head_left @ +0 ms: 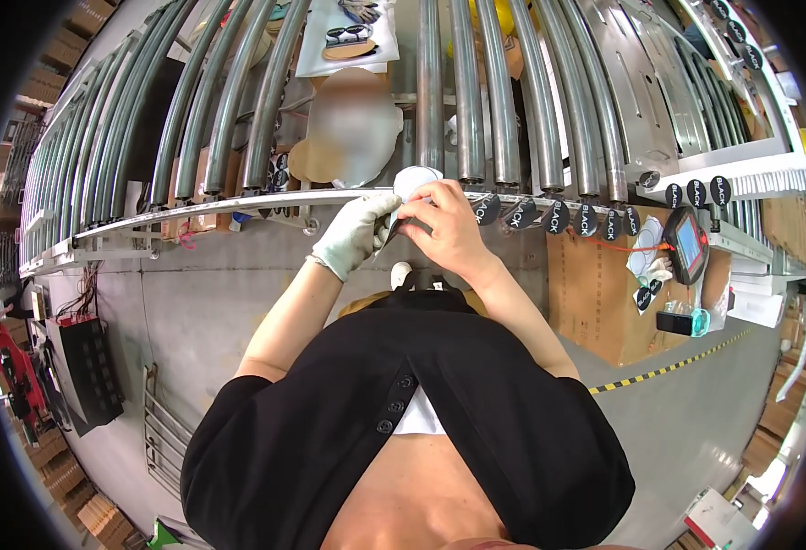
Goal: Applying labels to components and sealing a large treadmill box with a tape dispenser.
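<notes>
My left hand (355, 234) wears a white glove and pinches a small white round piece (414, 181) at the front edge of the metal rail (238, 203). My bare right hand (446, 223) is closed on the same white piece from the right, fingers curled over it. Both hands meet just below the ends of the grey rollers (467, 92). A row of round black labels (586, 218) hangs along the rail to the right of my hands. What lies under my right palm is hidden.
Long grey rollers (229, 101) fan out above the rail. A cardboard box (604, 293) stands at the right with a red handheld device (689, 245) and white sheets on it. Black equipment (91, 367) sits at the left. Yellow-black tape (668, 367) marks the floor.
</notes>
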`<action>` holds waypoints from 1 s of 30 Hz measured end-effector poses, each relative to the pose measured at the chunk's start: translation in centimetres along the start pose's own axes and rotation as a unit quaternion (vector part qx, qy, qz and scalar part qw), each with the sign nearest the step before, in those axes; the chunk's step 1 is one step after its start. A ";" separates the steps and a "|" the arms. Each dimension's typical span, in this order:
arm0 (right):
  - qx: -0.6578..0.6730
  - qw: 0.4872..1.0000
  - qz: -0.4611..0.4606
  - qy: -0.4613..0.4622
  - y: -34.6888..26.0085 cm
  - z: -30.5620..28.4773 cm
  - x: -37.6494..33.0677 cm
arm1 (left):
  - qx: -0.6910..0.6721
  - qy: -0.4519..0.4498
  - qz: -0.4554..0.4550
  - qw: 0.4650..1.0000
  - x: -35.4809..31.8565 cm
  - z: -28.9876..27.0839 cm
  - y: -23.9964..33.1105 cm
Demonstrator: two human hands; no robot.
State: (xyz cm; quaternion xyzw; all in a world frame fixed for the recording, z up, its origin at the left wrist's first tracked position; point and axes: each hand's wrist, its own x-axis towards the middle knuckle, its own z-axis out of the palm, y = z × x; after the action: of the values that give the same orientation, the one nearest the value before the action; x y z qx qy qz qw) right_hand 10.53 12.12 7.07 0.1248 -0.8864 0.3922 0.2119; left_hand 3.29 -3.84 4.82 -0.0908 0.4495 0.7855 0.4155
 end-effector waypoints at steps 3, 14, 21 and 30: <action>0.005 1.000 0.006 -0.020 0.0 -0.1 -0.2 | 0.016 -0.027 -0.006 1.000 -0.2 0.0 -0.1; 0.030 0.999 0.020 0.000 0.3 -0.3 -0.8 | 0.104 0.030 -0.016 0.994 0.4 -1.4 -0.3; 0.295 0.849 0.384 0.212 6.0 4.7 -7.3 | -0.007 0.262 -0.038 0.964 1.6 -9.6 -1.8; 0.489 0.524 0.638 0.282 10.1 9.4 -8.4 | -0.038 0.285 0.003 0.958 0.1 -10.0 -0.6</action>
State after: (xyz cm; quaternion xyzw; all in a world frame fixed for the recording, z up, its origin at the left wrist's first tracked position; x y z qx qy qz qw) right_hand 11.38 12.20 -9.04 -0.5074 -0.2922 0.8092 0.0494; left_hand 1.34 -11.46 -1.40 -0.3254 0.5192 0.7450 0.2636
